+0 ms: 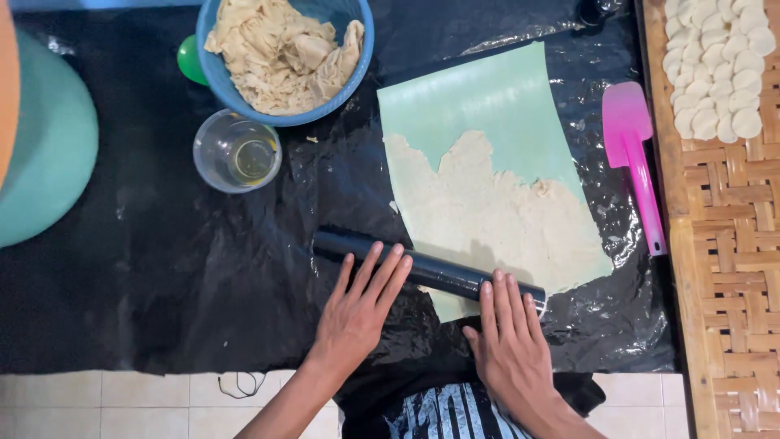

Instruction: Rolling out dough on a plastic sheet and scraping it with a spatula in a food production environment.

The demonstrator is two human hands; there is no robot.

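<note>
Black plastic sheeting (162,276) covers the floor where I am working, with pale floor tiles (122,406) showing along its near edge. Both of my hands lie flat and spread, fingers extended, on a dark rolling pin (431,272) that lies slightly aslant across the near end of a light green mat (487,97). My left hand (357,313) presses the pin's left half, clear of the mat; my right hand (508,341) presses near its right end. Neither is curled around it; palms and fingers simply rest on top.

On the mat, just beyond the pin, lies a thin, ragged-edged sheet of beige dough (487,211), which covers the mat's near half and leaves the far half bare.

At the far side, a blue bowl (361,57) holds a heap of crumpled dough scraps (280,53), with a clear glass (236,150) of yellowish liquid just beside it and a small green object (188,58) partly hidden behind the bowl. A pink spatula (638,162) lies to the right of the mat, next to a woven tray (731,244) that carries small round dough discs (715,61) at its far end. A large teal rounded object (41,138) sits at the left edge.
</note>
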